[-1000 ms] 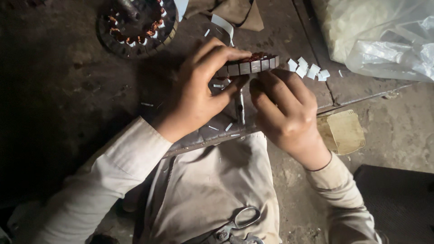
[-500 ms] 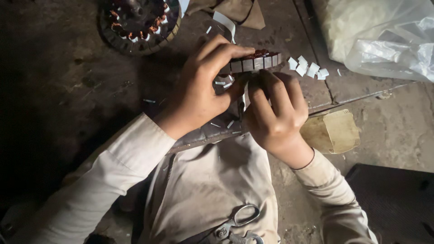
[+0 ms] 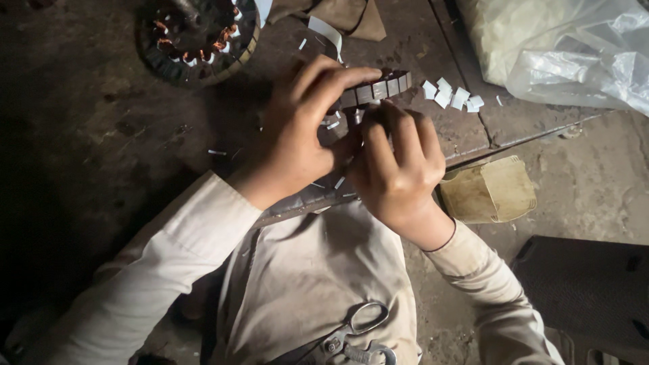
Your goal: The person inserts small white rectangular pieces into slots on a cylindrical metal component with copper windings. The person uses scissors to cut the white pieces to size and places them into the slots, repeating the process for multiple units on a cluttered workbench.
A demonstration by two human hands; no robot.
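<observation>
My left hand (image 3: 297,135) curls over the round, slotted metal motor core (image 3: 376,90), fingers pinched on its rim, while my right hand (image 3: 395,165) closes on it from below, fingertips pressed up against its underside. I hold the core over the near edge of the dark, stained workbench (image 3: 108,128), edge-on to me, its slotted band running left to right and tipped up a little at the right. In my lap lie steel scissors (image 3: 351,334). Just right of my wrist sits a small tan cardboard box (image 3: 490,190); I cannot tell what it holds. Beyond the core, small white paper slips (image 3: 451,94) are scattered. Farther off, a copper-wound stator (image 3: 196,34) lies flat, and a clear plastic bag (image 3: 568,47) holds pale material.
</observation>
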